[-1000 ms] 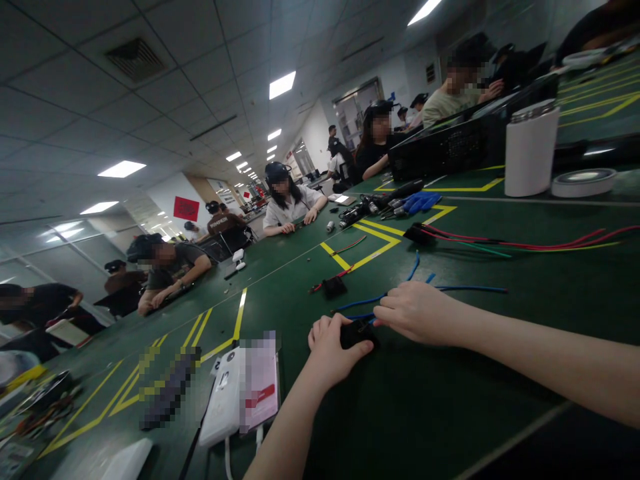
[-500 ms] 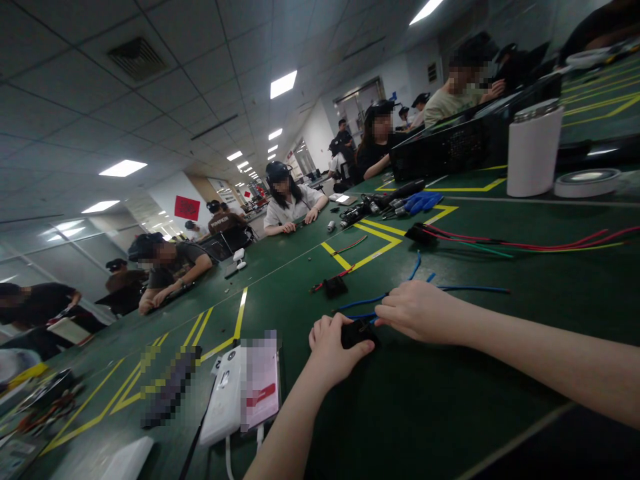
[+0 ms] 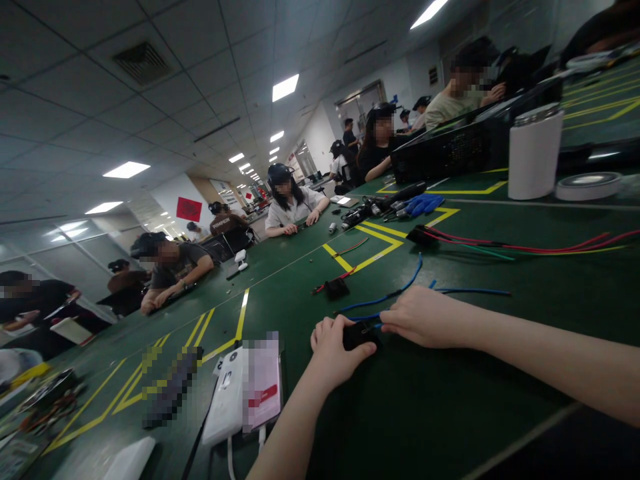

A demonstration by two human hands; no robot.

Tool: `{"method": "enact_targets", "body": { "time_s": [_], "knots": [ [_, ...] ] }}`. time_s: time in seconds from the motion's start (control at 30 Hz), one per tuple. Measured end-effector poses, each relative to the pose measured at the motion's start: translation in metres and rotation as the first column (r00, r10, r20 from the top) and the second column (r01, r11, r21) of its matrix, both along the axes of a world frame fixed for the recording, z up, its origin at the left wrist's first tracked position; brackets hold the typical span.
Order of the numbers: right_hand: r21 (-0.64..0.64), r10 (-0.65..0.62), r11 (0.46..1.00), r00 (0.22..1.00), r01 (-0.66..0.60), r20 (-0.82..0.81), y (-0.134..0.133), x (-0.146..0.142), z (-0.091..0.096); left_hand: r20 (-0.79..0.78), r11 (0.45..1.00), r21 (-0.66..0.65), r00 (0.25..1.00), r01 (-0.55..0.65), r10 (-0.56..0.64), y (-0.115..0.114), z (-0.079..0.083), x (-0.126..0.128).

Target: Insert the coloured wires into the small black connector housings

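Observation:
On the green table, my left hand (image 3: 336, 348) grips a small black block (image 3: 361, 335), thumb on the near side and fingers over the far side. My right hand (image 3: 419, 316) pinches a blue wire (image 3: 376, 325) close to the block's right end. Whether the wire sits inside the block is too small to tell. More blue wire (image 3: 417, 267) lies just beyond my right hand, and another length (image 3: 480, 291) stretches out to its right. Farther off rests a second black block (image 3: 337, 288) with short red wires (image 3: 320, 289) at it.
A black piece with long red and green wires (image 3: 500, 244) lies at right, below a pale flask (image 3: 534, 153) and a roll of tape (image 3: 587, 185). Blue-handled pliers (image 3: 423, 205) lie farther back. A white power bank (image 3: 224, 399) and a phone (image 3: 265, 383) are at left. Co-workers sit across the table.
My right hand has shifted slightly right and down, still pinching the wire. The blue wire beyond it shows more of its length. My left hand stays on the block.

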State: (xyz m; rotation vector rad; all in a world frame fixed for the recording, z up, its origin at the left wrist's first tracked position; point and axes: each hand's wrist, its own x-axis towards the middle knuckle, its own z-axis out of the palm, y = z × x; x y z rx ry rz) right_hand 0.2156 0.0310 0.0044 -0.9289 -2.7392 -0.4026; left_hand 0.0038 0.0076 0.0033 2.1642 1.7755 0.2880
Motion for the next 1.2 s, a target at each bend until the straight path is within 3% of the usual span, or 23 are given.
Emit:
{"method": "enact_targets", "body": {
  "time_s": [0.27,0.5,0.6,0.9,1.03,1.2],
  "knots": [
    [0.231,0.099,0.97,0.989,-0.072,-0.108,0.0027,0.001,-0.004,-0.003,1.0,-0.002,1.0,0.003,-0.003,0.0007,0.0003,0.0012],
    [-0.009,0.01,1.0,0.999,-0.01,-0.047,0.0025,0.0027,-0.0069,0.001,1.0,-0.02,1.0,0.002,-0.002,0.0001,0.0034,0.0015],
    [-0.047,-0.01,0.999,0.999,0.008,-0.038,0.0022,0.0029,-0.0079,0.003,1.0,-0.017,1.0,0.008,-0.008,0.001,0.0021,0.0002],
    [0.23,0.084,0.972,0.988,-0.052,-0.128,0.0007,0.0017,-0.0074,-0.024,1.0,-0.006,1.0,0.002,-0.002,0.0009,0.0005,0.0025],
    [0.058,-0.029,0.998,0.993,0.035,-0.114,-0.0032,0.0006,-0.0062,-0.026,1.0,-0.016,1.0,-0.001,0.0,-0.0003,0.0027,0.0026],
    [-0.139,-0.094,0.987,0.992,0.081,-0.085,-0.0044,0.0,-0.004,-0.014,1.0,-0.017,1.0,0.005,-0.005,0.001,0.0023,0.0013]
  ]
}}
